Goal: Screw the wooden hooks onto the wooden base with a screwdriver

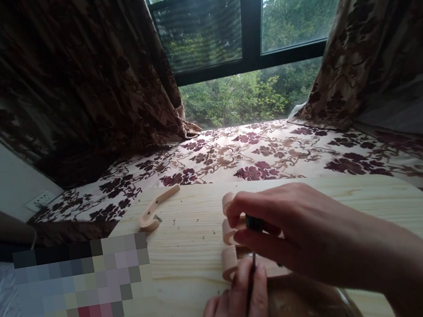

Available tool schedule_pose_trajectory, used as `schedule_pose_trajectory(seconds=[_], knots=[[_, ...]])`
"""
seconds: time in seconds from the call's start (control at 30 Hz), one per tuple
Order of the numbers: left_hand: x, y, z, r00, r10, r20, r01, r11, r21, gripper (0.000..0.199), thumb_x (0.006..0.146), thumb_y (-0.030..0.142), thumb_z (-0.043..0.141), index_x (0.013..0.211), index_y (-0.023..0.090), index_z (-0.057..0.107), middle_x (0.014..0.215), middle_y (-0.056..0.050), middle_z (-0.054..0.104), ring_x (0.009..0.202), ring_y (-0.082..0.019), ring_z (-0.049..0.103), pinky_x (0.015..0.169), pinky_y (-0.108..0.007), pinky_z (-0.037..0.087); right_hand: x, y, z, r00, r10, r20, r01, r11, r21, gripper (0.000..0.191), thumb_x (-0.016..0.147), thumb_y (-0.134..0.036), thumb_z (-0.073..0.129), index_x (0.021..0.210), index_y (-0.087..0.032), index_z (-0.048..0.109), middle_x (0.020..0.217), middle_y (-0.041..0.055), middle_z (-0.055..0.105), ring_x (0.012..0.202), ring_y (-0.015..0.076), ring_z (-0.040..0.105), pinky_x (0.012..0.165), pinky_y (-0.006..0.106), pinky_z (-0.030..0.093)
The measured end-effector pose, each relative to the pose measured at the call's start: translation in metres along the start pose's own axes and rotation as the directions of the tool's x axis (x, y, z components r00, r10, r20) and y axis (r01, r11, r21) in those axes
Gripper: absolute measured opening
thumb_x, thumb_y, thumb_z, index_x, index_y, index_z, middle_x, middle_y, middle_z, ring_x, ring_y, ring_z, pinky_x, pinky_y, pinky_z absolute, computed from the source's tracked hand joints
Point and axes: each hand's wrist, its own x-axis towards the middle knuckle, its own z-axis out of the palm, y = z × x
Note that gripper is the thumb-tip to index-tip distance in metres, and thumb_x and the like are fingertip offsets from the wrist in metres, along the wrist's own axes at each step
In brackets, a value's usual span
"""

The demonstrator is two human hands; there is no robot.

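Note:
My right hand [281, 222] is closed round the dark handle of a screwdriver [254, 223], its thin shaft pointing down. Below it, the fingers of my left hand [238, 304] are pressed together around the lower shaft; what else they pinch is hidden. Curved light wooden pieces [230, 262] lie side by side under and beside my hands, their rounded ends facing left. Another curved wooden piece [158, 205] with small dark holes lies apart at the board's upper left, small screws [157, 218] next to it.
The pale wooden board [179, 260] carries scattered small bits. A clear plastic bag or wrap [319, 307] lies near its front edge. Beyond are a floral cloth [250, 152], curtains [102, 79] and a window [256, 60]. A blurred patch covers the lower left.

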Motion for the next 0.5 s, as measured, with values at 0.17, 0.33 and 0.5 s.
schedule_pose_trajectory(seconds=[0.17, 0.33, 0.5], knots=[[0.001, 0.000, 0.000, 1.000, -0.005, -0.009, 0.005, 1.000, -0.001, 0.060, 0.087, 0.057, 0.032, 0.117, 0.011, 0.055, 0.115, -0.012, 0.062, 0.074, -0.013, 0.067, 0.054, -0.020, 0.051, 0.004, 0.007, 0.004, 0.996, 0.065, -0.064, -0.073, 0.989, -0.131, 0.016, 0.086, -0.029, 0.050, 0.074, -0.021, 0.044, 0.060, -0.0047, 0.050, 0.050, 0.0095, 0.036, 0.050, 0.025, 0.027], [0.001, -0.001, -0.001, 0.998, -0.045, -0.038, 0.043, 0.998, -0.040, 0.058, 0.088, 0.057, 0.030, 0.116, 0.013, 0.055, 0.112, -0.010, 0.064, 0.068, -0.012, 0.066, 0.054, -0.020, 0.050, 0.001, 0.004, 0.002, 0.998, 0.038, -0.055, -0.045, 0.991, -0.130, 0.016, 0.087, -0.032, 0.050, 0.076, -0.020, 0.047, 0.061, -0.0044, 0.051, 0.052, 0.0097, 0.036, 0.052, 0.025, 0.027], [0.000, 0.000, -0.002, 0.996, -0.078, -0.052, 0.075, 0.996, -0.057, 0.058, 0.087, 0.058, 0.031, 0.117, 0.014, 0.054, 0.109, -0.009, 0.065, 0.068, -0.012, 0.065, 0.056, -0.021, 0.050, 0.000, -0.002, 0.001, 0.999, -0.037, -0.023, 0.035, 0.996, -0.084, 0.018, 0.087, -0.029, 0.051, 0.071, -0.020, 0.048, 0.064, -0.0042, 0.051, 0.056, 0.0092, 0.040, 0.054, 0.025, 0.027]])
